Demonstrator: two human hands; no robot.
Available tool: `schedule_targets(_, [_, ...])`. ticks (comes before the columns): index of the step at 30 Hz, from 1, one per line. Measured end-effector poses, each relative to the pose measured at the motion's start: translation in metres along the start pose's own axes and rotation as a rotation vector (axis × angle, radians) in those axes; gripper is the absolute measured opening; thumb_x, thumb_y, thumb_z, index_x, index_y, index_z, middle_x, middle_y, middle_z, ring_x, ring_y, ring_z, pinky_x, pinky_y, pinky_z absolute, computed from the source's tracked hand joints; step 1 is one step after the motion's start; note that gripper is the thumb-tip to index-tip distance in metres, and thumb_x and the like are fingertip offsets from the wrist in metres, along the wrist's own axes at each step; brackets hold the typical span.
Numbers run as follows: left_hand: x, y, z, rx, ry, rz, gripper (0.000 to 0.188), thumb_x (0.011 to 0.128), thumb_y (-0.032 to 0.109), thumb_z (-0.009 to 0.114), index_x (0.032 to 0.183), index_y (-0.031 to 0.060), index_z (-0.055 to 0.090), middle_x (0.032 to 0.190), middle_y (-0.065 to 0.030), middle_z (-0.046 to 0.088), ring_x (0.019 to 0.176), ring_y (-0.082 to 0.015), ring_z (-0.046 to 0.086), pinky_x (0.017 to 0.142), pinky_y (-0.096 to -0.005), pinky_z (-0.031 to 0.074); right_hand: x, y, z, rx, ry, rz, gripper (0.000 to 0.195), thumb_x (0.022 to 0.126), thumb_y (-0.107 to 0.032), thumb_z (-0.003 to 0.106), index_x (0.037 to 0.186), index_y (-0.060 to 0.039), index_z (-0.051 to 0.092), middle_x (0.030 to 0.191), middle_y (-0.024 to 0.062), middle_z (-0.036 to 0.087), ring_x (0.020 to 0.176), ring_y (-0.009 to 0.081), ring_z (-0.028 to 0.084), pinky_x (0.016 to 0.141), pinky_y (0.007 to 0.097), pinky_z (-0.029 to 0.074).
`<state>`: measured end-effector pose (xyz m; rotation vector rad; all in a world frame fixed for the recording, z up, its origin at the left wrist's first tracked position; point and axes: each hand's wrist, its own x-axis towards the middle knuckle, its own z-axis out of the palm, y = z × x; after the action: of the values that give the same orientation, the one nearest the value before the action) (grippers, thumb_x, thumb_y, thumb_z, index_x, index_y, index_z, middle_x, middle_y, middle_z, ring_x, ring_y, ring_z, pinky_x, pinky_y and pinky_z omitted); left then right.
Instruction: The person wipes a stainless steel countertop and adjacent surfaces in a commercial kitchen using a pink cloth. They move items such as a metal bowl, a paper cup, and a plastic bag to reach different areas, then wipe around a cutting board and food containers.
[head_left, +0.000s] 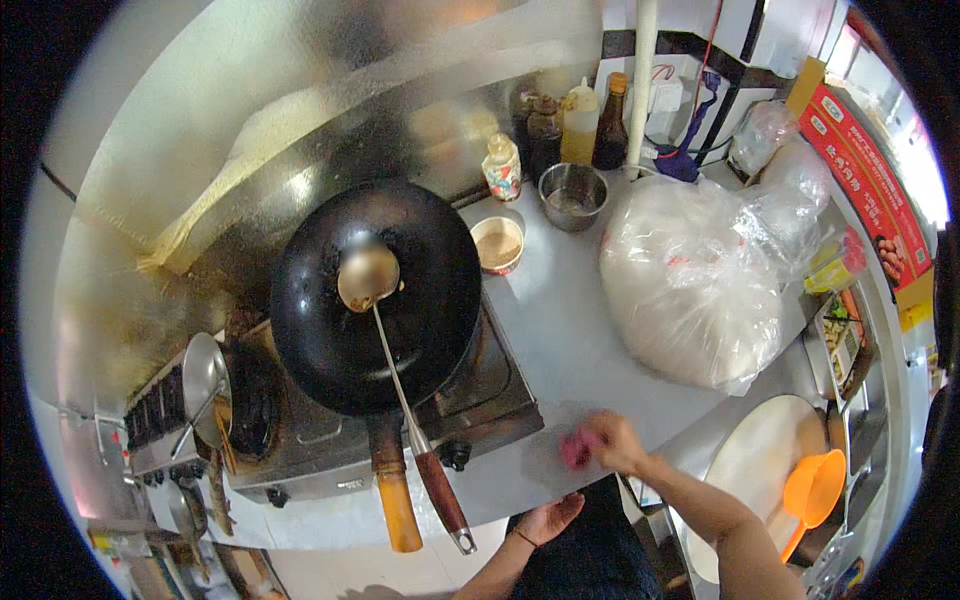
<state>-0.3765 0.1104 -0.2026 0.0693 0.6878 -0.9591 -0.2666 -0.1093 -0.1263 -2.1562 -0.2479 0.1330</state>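
Note:
My right hand (616, 442) grips a crumpled dark-pink cloth (579, 448), pressed to the grey countertop (555, 345) right of the stove; hand and cloth are slightly blurred. Below the counter's front edge, my left hand (553, 517) holds nothing, its fingers loosely spread. Left of the cloth, a black wok (435, 330) sits on the gas stove (502, 375), its wooden handle (397, 510) pointing toward me. Inside the wok rests the bowl of a metal ladle (367, 276). Its brown grip (440, 487) reaches out over the counter's edge.
Behind the counter stand sauce bottles (580, 124), a steel bowl (573, 196) and a tub of powder (498, 244). A bulky clear plastic bag (690, 292) occupies the right side. Nearer me are a round pale board (739, 457) and an orange scoop (814, 487). A second pan (204, 382) lies far left.

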Motion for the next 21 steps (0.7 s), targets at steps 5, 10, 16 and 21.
schedule_targets(5, [0.001, 0.01, -0.023, -0.09, 0.039, 0.019, 0.026, 0.094, 0.01, 0.056, 0.116, -0.0027, 0.053, 0.113, -0.0173, 0.06, 0.108, -0.0289, 0.059, 0.098, -0.0402, 0.05, 0.185, -0.077, -0.046, 0.345, 0.138, 0.323, 0.036, 0.078, -0.015, 0.055, 0.112, -0.0059, 0.062, 0.078, 0.0138, 0.066, 0.046, 0.0197, 0.057, 0.044, 0.0366, 0.045])
schedule_targets(10, [0.004, 0.006, -0.012, -0.014, 0.077, 0.007, 0.027, 0.094, 0.011, 0.056, 0.118, -0.0019, 0.052, 0.113, -0.0152, 0.06, 0.106, -0.0263, 0.06, 0.097, -0.039, 0.051, 0.285, -0.012, -0.012, 0.002, -0.006, 0.156, 0.064, 0.072, -0.01, 0.056, 0.136, -0.0089, 0.049, 0.09, 0.0203, 0.069, 0.078, 0.0321, 0.067, 0.074, 0.0414, 0.051])
schedule_targets(16, [-0.006, 0.007, 0.0, 0.034, 0.118, 0.031, 0.032, 0.097, 0.02, 0.053, 0.122, -0.0005, 0.051, 0.113, -0.014, 0.06, 0.105, -0.0241, 0.06, 0.095, -0.0354, 0.052, 0.275, -0.026, -0.021, 0.443, 0.328, 0.324, 0.051, 0.069, -0.005, 0.058, 0.12, -0.0016, 0.058, 0.096, 0.02, 0.067, 0.085, 0.0398, 0.062, 0.076, 0.0458, 0.049])
schedule_targets(21, [-0.005, 0.007, -0.008, 0.022, 0.168, 0.044, 0.033, 0.097, 0.02, 0.053, 0.123, -0.0012, 0.05, 0.115, -0.015, 0.059, 0.106, -0.0255, 0.059, 0.096, -0.0368, 0.051, 0.258, -0.029, 0.007, -0.203, 0.628, -0.046, 0.043, 0.071, -0.009, 0.06, 0.114, -0.0087, 0.062, 0.114, 0.0115, 0.063, 0.103, 0.0299, 0.056, 0.09, 0.0436, 0.043])
